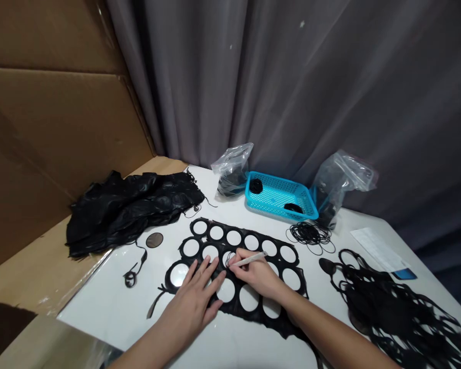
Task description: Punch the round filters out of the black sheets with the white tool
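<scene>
So, your right fingers (236, 260): closed on a white pen (251, 259), tip at the holed black sheet (278, 251).
Your left fingers (204, 271): spread flat on that sheet, holding nothing.

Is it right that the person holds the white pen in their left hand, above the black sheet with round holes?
No, the white pen is in the right hand, not the left hand, as the head view shows; it is above the black sheet with round holes.
</scene>
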Demonstrator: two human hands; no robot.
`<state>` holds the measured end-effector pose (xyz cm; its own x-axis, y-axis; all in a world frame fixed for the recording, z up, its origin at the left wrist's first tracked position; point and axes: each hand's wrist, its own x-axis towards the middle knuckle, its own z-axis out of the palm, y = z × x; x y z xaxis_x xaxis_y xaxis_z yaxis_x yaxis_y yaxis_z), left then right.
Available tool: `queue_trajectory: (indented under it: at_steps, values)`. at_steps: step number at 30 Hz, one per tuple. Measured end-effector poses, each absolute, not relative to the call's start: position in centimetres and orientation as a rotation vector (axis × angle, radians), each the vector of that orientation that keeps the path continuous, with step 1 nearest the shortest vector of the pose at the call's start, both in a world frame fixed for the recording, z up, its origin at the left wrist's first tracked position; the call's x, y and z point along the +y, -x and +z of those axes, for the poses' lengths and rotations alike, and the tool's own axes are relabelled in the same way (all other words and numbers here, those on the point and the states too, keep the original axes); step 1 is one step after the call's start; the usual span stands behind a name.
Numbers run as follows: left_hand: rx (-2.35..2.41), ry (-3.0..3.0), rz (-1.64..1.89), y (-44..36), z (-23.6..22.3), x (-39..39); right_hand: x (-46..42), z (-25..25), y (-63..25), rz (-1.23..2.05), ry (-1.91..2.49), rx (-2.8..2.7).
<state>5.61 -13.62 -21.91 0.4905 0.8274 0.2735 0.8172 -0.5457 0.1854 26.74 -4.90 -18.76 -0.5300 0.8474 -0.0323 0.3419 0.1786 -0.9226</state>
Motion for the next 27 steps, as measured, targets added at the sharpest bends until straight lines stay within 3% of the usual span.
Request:
queue_trajectory:
  at_steps: [9, 15, 20, 23, 27]
  values:
    - [1.493, -2.668, 0.481, -5.6, -21.9, -13.6, -6.1, -19.1, -26.8, 1.013, 1.045, -2.170]
    - [1.528, -2.655, 0.513, -5.7, -22.0, -13.8, -6.1, -21.0, -27.0, 0.377, 0.899, -2.569]
    - [1.577, -2.653, 0.486, -5.7, -21.6, -13.9, 0.5, -19.9, -30.1, 0.126, 1.349, -2.298]
    - [1.574, -2.635, 0.501, -5.6, -21.5, -13.9, 2.4, -18.4, -31.5, 0.315, 1.445, -2.031]
    - [1.593, -2.589, 0.618, -5.1, -21.3, -14.6, -0.1, -17.4, -30.6, 0.925, 1.341, -1.883]
